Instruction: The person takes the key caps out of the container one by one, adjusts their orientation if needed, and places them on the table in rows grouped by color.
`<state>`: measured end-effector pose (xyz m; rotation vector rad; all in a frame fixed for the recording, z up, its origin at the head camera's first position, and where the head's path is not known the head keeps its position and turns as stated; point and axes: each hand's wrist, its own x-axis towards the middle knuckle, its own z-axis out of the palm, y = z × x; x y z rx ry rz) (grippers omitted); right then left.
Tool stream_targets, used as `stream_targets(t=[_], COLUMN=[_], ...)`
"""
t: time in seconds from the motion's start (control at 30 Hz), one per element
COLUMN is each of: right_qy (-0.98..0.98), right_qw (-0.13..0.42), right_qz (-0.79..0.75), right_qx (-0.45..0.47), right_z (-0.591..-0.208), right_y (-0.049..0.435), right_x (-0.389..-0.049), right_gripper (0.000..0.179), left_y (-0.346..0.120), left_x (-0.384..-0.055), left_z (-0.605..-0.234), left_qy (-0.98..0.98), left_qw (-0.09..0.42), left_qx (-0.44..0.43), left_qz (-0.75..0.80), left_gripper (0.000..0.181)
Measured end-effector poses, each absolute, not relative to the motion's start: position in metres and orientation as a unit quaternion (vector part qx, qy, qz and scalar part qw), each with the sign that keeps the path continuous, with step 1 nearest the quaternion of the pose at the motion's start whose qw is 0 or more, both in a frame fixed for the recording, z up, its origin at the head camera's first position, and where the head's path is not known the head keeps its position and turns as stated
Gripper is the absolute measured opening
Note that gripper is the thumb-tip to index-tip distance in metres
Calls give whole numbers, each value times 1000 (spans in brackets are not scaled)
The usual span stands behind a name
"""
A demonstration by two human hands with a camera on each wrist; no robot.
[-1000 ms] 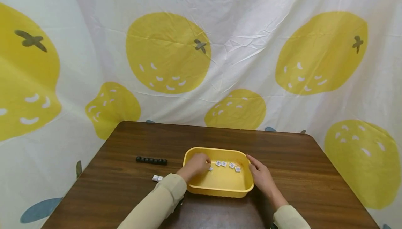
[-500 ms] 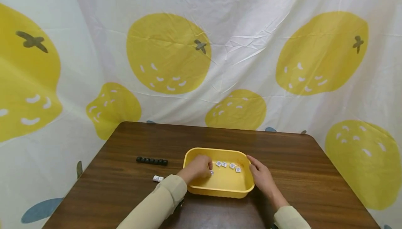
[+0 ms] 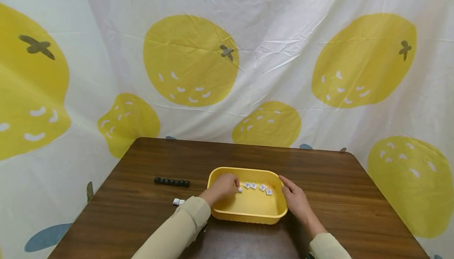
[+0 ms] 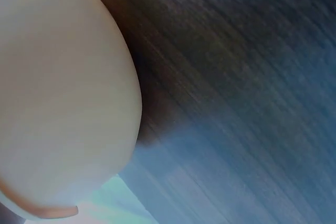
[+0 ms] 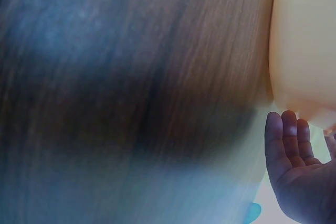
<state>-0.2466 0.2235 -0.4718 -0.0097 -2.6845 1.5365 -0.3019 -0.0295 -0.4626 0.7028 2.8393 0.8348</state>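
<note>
My left hand [image 3: 223, 185] reaches inside a yellow plastic tub [image 3: 248, 215], its curled fingertips pinching a small white cube [image 3: 240, 190] near the tub's left side. Beyond it several white cubes with dark printed marks [image 3: 262, 187] lie along the far part of the tub floor. At the tub's right wall, my right hand [image 3: 297, 202] holds the rim, with a finger along the outside and the thumb at the edge. The right wrist view shows that hand [image 5: 299, 177] with fingers upright against the tub's pale outer wall [image 5: 304, 40]. The left wrist view shows the tub wall [image 4: 63, 87] but no hand.
Left of the tub, a row of small black cubes [image 3: 172, 181] lies on the dark wooden table [image 3: 337, 184]. Nearer to my left sleeve [image 3: 177, 225] sit white cubes [image 3: 176, 201], partly covered by it. A lemon-print cloth [image 3: 269, 62] hangs behind the table.
My left fingers have dipped toward me with the white cube, then moved back up, turning it so that its printed face no longer shows. My right hand and the tub have stayed in place.
</note>
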Motion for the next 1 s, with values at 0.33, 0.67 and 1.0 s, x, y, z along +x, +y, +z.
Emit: stream_targets(t=[0.33,0.67,1.0], right_qy=[-865,-865,-864], right_qw=[17,15,12], right_qz=[502,501,503], right_qx=[-9,-9,-14], right_z=[-474,-471,-472], right_y=[224,223,225], right_x=[-248,-248,-247], right_gripper=[45,45,45], left_y=[-26,-28,-33], left_x=[-302,-300,-301], left_z=[-467,-465,-462], left_qy=[949,947,922], left_qw=[43,48,58], left_qx=[226,238,255], left_qz=[215,211,284], left_gripper=[26,9,5])
